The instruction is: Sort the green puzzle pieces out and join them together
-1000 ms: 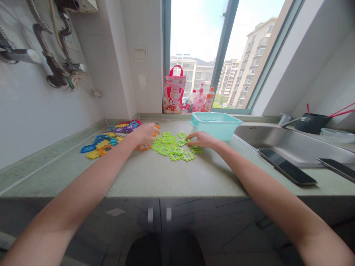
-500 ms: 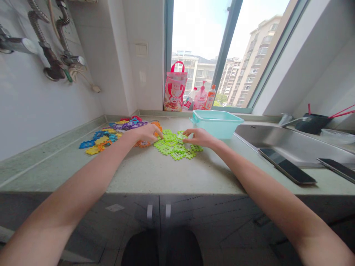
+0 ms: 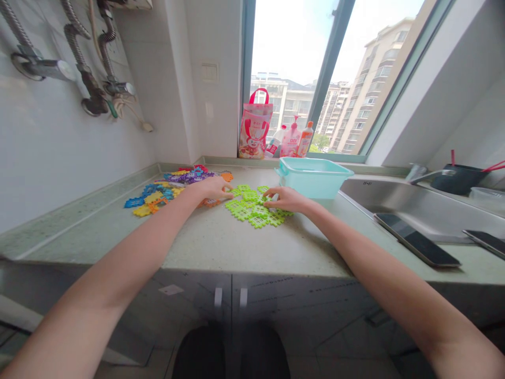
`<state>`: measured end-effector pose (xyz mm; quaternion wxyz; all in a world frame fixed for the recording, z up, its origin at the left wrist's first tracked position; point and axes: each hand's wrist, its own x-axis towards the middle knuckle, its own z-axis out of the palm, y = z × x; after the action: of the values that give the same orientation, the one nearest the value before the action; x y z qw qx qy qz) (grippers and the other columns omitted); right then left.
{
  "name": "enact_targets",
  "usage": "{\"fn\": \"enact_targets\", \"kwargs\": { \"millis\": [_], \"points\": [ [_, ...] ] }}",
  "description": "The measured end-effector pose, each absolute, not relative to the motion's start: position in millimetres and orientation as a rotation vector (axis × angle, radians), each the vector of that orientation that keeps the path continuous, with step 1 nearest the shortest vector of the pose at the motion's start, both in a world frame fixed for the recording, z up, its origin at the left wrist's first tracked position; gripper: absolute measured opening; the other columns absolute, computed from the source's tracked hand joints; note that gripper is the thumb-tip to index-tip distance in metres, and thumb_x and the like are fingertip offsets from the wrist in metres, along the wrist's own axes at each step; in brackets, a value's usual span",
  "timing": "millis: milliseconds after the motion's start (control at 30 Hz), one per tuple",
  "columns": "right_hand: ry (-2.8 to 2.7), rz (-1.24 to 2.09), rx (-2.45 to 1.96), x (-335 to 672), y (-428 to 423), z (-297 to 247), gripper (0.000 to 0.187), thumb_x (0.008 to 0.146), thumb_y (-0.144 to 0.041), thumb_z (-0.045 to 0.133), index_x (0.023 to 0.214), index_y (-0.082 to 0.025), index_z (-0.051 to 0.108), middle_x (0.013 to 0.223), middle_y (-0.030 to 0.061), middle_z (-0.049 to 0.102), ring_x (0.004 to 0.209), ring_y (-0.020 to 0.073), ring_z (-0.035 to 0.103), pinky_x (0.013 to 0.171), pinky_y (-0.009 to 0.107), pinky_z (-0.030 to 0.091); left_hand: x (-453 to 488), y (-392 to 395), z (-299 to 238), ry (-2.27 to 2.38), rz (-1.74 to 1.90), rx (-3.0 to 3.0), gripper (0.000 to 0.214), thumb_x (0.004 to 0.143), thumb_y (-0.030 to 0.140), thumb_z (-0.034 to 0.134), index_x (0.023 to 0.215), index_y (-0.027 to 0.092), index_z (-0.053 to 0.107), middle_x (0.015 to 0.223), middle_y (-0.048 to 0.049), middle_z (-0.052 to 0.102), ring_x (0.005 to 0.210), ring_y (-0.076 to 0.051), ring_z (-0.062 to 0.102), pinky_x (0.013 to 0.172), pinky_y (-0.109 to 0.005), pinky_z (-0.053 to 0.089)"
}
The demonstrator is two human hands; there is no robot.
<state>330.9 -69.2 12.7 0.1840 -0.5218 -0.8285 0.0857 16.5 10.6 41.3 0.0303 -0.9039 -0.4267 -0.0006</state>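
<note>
Green tiles [image 3: 256, 210]: between my hands;
Left hand [image 3: 213, 188]: flat, released, at their edge;
Right hand [image 3: 286, 199]: on them; grip I cannot tell

The green tiles [image 3: 254, 209] are smooth, bright plastic. The counter [image 3: 236, 242] looks like matt speckled stone. The tub [image 3: 315, 183] is smooth plastic, the sink [image 3: 389, 199] brushed metal, the phone [image 3: 416, 240] glossy.

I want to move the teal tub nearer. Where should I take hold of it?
Probably by the out-turned rim of the teal tub, at the small lip on its left end, coming from above: it stands upright and open, near the right hand.
</note>
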Motion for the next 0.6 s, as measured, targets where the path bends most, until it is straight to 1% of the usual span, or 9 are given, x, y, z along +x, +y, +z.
{"fn": "enact_targets", "kwargs": {
  "millis": [67,167,267,333,400,500,567,600],
  "points": [
    [-2.34,0.247,-1.467,331.1,-69.6,12.9,0.043,0.09,-0.05,0.077,0.124,-0.024,0.077,0.119,0.007,0.077,0.086,0.0186,0.072,0.079,0.028,0.051,17.6,9.9,40.4,-1.367,-0.008,-2.752,0.061,0.09,0.066,0.06,0.14,0.033,0.072,0.12,-0.0078,0.079,0.106,-0.026,0.072,0.091,-0.028,0.051],
    [-2.342,0.252,-1.473,331.8,-70.8,14.4,0.041,0.09,-0.048,0.078,0.124,-0.025,0.077,0.119,0.0069,0.078,0.086,0.0187,0.072,0.079,0.028,0.052,16.5,8.8,39.3,-1.376,0.018,-2.736,0.063,0.091,0.066,0.059,0.145,0.035,0.067,0.122,-0.0092,0.078,0.112,-0.028,0.07,0.097,-0.03,0.05],
    [-2.35,0.238,-1.488,332.7,-71.7,16.3,0.04,0.089,-0.046,0.078,0.123,-0.024,0.078,0.118,0.0061,0.078,0.086,0.0182,0.072,0.079,0.027,0.052,14.1,5.9,40.3,-1.319,0.007,-2.736,0.06,0.093,0.063,0.056,0.145,0.034,0.068,0.137,-0.0095,0.07,0.119,-0.027,0.068,0.103,-0.031,0.05],
    [-2.357,0.198,-1.48,332.4,-71.7,16.9,0.04,0.088,-0.043,0.079,0.124,-0.024,0.078,0.119,0.0063,0.078,0.086,0.0178,0.072,0.08,0.026,0.051,14.0,3.3,41.7,-1.282,-0.032,-2.75,0.058,0.09,0.058,0.061,0.14,0.031,0.072,0.144,-0.0084,0.066,0.122,-0.027,0.067,0.105,-0.029,0.049],
    [-2.351,0.141,-1.456,330.8,-71.3,16.8,0.037,0.088,-0.037,0.078,0.122,-0.021,0.078,0.12,0.0072,0.078,0.086,0.0177,0.072,0.082,0.027,0.051,15.5,0.9,42.6,-1.257,-0.057,-2.788,0.056,0.086,0.052,0.065,0.135,0.028,0.075,0.141,-0.0068,0.069,0.122,-0.026,0.067,0.105,-0.028,0.049],
    [-2.332,0.106,-1.427,327.1,-70.7,15.7,0.03,0.089,-0.029,0.076,0.117,-0.019,0.08,0.114,0.0074,0.078,0.085,0.0178,0.071,0.084,0.027,0.051,18.3,-1.0,42.2,-1.241,-0.109,-2.84,0.049,0.085,0.051,0.066,0.126,0.026,0.079,0.126,-0.0049,0.078,0.113,-0.025,0.071,0.099,-0.028,0.052],
    [-2.337,0.12,-1.408,325.7,-70.4,14.9,0.028,0.09,-0.029,0.075,0.116,-0.02,0.08,0.112,0.0075,0.078,0.084,0.0176,0.071,0.085,0.028,0.051,18.3,-0.5,41.2,-1.255,-0.176,-2.863,0.05,0.082,0.048,0.07,0.125,0.025,0.078,0.123,-0.0043,0.079,0.108,-0.024,0.073,0.096,-0.028,0.053],
    [-2.342,0.129,-1.392,325.8,-70.3,14.5,0.028,0.09,-0.03,0.075,0.116,-0.02,0.08,0.113,0.008,0.077,0.085,0.0177,0.071,0.086,0.028,0.052,17.6,0.4,40.7,-1.276,-0.214,-2.864,0.054,0.079,0.046,0.072,0.128,0.024,0.076,0.123,-0.0043,0.079,0.106,-0.024,0.073,0.094,-0.028,0.054]
  ]
}}
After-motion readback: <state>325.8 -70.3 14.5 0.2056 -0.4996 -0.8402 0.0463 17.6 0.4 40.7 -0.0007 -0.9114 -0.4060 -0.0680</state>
